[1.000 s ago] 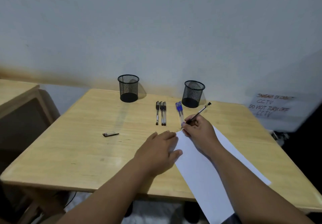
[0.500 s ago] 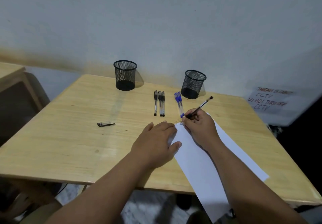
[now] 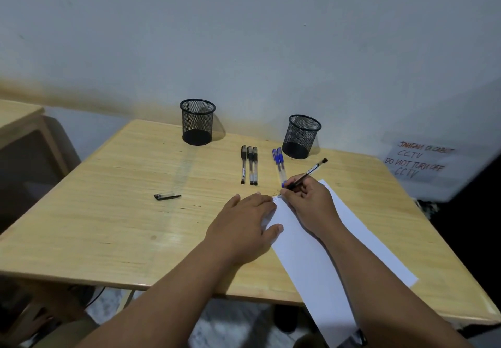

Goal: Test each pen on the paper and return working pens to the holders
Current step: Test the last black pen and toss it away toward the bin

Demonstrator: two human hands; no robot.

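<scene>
Pen gripped in right hand, paper pressed flat by open left hand; scribble at paper's corner could be run onto counter.

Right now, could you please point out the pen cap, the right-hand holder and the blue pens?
pen cap [image 3: 167, 196]: head view, middle of its body.
right-hand holder [image 3: 301, 137]: head view, mesh wall.
blue pens [image 3: 279, 166]: head view, barrels.

paper sign: "cctv do not turn off cctv"
</scene>
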